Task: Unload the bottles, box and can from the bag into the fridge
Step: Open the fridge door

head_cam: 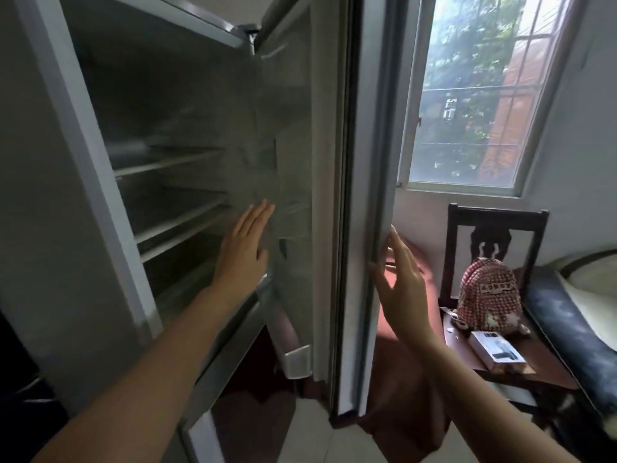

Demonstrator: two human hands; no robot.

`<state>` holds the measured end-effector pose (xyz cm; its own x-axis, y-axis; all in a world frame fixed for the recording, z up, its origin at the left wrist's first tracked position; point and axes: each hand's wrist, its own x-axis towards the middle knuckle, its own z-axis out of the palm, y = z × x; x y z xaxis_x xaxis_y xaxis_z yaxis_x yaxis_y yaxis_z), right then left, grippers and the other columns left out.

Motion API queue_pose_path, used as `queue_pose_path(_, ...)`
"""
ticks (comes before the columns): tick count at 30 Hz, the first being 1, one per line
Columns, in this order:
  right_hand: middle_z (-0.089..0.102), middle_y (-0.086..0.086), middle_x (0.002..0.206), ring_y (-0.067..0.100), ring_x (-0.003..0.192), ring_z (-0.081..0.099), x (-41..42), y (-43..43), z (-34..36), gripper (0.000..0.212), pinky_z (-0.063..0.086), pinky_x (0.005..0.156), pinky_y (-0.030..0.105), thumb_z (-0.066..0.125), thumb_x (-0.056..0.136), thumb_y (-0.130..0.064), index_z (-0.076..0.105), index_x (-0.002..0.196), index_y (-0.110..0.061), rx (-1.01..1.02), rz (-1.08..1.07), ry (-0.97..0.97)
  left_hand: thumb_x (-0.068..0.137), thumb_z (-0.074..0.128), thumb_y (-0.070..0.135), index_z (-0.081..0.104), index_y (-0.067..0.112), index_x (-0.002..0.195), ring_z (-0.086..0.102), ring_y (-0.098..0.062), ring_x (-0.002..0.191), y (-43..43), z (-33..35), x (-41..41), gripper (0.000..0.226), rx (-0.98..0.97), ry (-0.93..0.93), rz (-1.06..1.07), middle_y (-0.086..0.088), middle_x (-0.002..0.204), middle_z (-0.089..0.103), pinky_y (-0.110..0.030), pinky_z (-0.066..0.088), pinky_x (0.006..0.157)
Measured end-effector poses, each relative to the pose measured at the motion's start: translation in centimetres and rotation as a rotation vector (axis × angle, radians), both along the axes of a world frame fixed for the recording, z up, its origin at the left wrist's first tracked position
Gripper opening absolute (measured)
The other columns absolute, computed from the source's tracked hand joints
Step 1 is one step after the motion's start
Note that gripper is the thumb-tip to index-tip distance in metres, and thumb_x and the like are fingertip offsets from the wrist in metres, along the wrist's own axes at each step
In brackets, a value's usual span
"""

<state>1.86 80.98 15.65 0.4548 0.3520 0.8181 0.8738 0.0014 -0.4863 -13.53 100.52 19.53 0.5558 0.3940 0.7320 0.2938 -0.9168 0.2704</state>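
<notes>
**While the fridge stands open, the bag sits unopened on the chair**

Since no bottles or can are in view, they are judged to be inside the bag (485, 295). It is a red-and-white checked backpack standing upright on the seat of a dark wooden chair (494, 218) at the right, under the window. A pale box (497, 352) lies flat on the seat just in front of it; whether it is the task's box cannot be told. The fridge (100, 182) is at the left with bare shelves (173, 162), and its door (360, 162) is swung out between the cabinet and the chair.

Risks noted:
- The door may drift shut once released, blocking the first load.
- The door edge stands between the person and the chair, so a reach round it could knock the bag or push the box off the seat.
- The bag is soft and could slump when opened.

Hands: the left hand (245, 248) is flat, fingers straight and together, at the door's inner lining; contact cannot be confirmed. The right hand (400, 282) is spread, fingertips along the door's outer edge. Neither holds anything.
</notes>
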Motion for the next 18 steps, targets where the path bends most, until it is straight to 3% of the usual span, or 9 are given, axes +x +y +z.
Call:
queue_pose_path(2,0.045,0.015,0.139,0.017,0.126,0.042,1.4,-0.9,0.2,0.056,0.031,0.103,0.016,0.045,0.09,-0.026,0.029,0.14,-0.006,-0.004,-0.073,-0.025,0.074,0.05,-0.012,0.03,0.014,0.14,0.024,-0.023,0.139,-0.2,0.1,1.8,0.075,0.042,0.002,-0.055,-0.005,0.149,0.033,-0.049,0.022,0.115)
queue_pose_path(6,0.023,0.011,0.152,0.02,0.139,0.021,3.3,-1.6,-0.2,0.063,0.025,0.109,0.03,0.053,0.086,-0.006,0.024,0.142,-0.012,-0.115,-0.227,-0.121,0.07,0.046,-0.014,0.032,0.02,0.139,0.026,-0.019,0.138,-0.5,-0.2,4.9,0.078,0.085,0.015,-0.11,-0.002,0.147,0.037,-0.046,0.017,0.116)
queue_pose_path(9,0.019,0.012,0.153,0.023,0.141,0.012,5.6,-1.8,-0.8,0.064,0.017,0.114,0.033,0.051,0.085,-0.01,0.022,0.142,-0.011,-0.251,-0.31,-0.207,0.068,0.045,-0.014,0.032,0.025,0.138,0.028,-0.019,0.136,-0.8,-0.2,7.5,0.081,0.121,0.024,-0.15,-0.003,0.144,0.04,-0.046,0.019,0.115)
queue_pose_path(13,0.011,0.006,0.152,0.02,0.143,0.002,8.5,-2.0,-1.0,0.064,0.004,0.116,0.03,0.047,0.087,-0.011,0.016,0.143,-0.006,-0.374,-0.329,-0.17,0.07,0.038,-0.002,0.026,0.035,0.138,0.032,-0.023,0.135,-1.2,0.5,10.5,0.078,0.16,0.085,-0.163,-0.007,0.143,0.041,-0.053,0.024,0.112)
queue_pose_path(18,0.001,0.009,0.154,0.019,0.141,-0.008,12.5,-2.2,-0.5,0.068,-0.003,0.113,0.029,0.043,0.089,-0.008,0.004,0.144,-0.004,-0.424,-0.319,-0.116,0.072,0.036,-0.003,0.027,0.03,0.141,0.031,-0.022,0.137,-2.7,1.5,13.9,0.077,0.204,0.133,-0.141,-0.005,0.144,0.041,-0.045,0.012,0.114)
